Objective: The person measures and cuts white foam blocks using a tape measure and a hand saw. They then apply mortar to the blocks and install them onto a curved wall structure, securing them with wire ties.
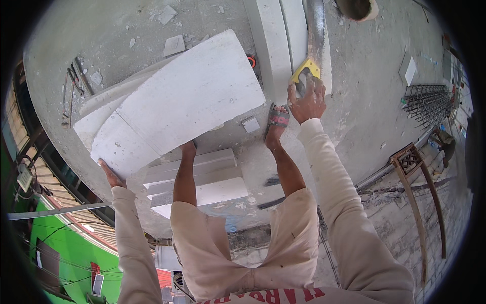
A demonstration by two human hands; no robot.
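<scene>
My right hand [307, 101] is closed round the yellow-and-grey handle [315, 67] of what looks like a handsaw. Its broad grey metal blade [316, 33] points away from me, over long white blocks [276, 55] lying on the floor. At the left, my left hand [112, 175] grips the near left end of a large white lightweight block [187, 96]; some of its fingers are hidden by the block. A thin line crosses that block near its left end. It lies slantwise on another white block [88, 129], partly covering it.
More white blocks [217, 190] lie by my left leg. Metal hand tools [76, 83] and broken chips [173, 45] are on the concrete floor at far left. A bucket [357, 7] stands at the top. Wire-like metal bars [428, 101] and a wooden frame [416, 187] are at right.
</scene>
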